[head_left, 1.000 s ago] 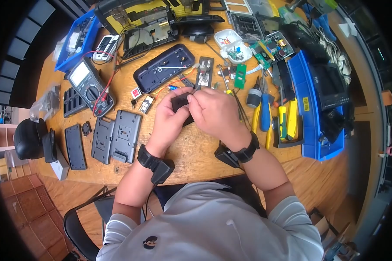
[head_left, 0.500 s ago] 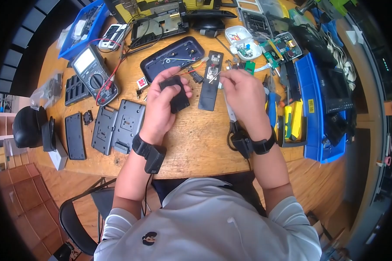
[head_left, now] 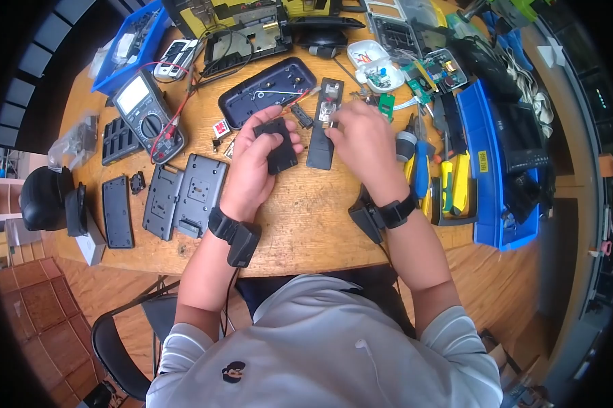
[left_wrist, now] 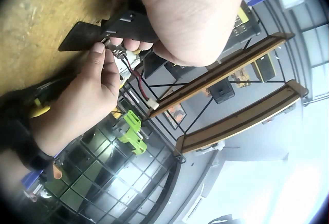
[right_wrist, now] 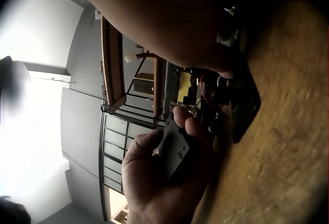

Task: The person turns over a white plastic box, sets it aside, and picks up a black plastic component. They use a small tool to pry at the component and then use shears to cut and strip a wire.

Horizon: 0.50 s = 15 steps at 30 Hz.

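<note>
My left hand (head_left: pixel 247 162) grips a flat black rectangular plastic case (head_left: pixel 278 151), thumb across its face and fingers behind it. In the right wrist view the case (right_wrist: pixel 174 151) shows a small hole near one edge. My right hand (head_left: pixel 366 139) is over a long black plastic strip (head_left: pixel 320 149) with metal fittings at its far end. Its thumb and fingertips pinch a small shiny metal piece (head_left: pixel 332 125) at the strip, mostly covered by the fingers. In the left wrist view these fingertips (left_wrist: pixel 97 48) are right at the strip's edge.
A dark blue tray-shaped housing (head_left: pixel 269 92) lies beyond the hands. At left are a multimeter (head_left: pixel 146 115) and black plastic plates (head_left: pixel 201 194). Screwdrivers, yellow-handled tools (head_left: pixel 460 183) and a blue bin (head_left: pixel 480 160) stand at right. Circuit boards (head_left: pixel 425 78) are at the back.
My hands were together at the black case, then parted. The right hand moved right to the black strip with a small metal piece; the left still holds the case.
</note>
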Available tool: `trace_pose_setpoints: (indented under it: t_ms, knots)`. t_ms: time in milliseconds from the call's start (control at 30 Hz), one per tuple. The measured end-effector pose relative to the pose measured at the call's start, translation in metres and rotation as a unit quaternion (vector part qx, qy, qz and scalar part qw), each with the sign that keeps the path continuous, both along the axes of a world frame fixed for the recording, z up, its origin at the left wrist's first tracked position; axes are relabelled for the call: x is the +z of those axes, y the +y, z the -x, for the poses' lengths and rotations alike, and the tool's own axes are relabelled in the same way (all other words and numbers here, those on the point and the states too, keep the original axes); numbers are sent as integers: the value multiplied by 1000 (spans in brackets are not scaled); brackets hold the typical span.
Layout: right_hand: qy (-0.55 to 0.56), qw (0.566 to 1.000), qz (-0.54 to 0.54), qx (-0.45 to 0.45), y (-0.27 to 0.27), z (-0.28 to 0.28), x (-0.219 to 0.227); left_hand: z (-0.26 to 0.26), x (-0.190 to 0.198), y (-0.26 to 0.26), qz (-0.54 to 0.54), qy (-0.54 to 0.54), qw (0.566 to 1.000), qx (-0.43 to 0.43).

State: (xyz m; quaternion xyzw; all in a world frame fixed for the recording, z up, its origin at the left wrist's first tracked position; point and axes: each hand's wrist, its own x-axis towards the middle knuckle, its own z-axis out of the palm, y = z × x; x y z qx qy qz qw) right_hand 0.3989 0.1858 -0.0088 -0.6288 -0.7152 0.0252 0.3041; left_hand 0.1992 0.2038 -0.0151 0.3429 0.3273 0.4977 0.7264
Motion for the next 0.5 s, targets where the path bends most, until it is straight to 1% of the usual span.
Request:
trace_pose_setpoints:
  t_ms: [233,300,400,500]
  knots:
    - [-2,1000,16,2,1,-5,-3,0,-1,1,2,-3,1000,3]
    - [-11,999,-28,16,6,-10,-7,0,0,1,4,4,1000,0]
    - [-26,999,-10,25,6,-12,-5,0,-1,0,1,5,1000,-10]
    - [-35,999,-20,28,7,-13,-4,-1,-2,0,0,-5,1000,-10]
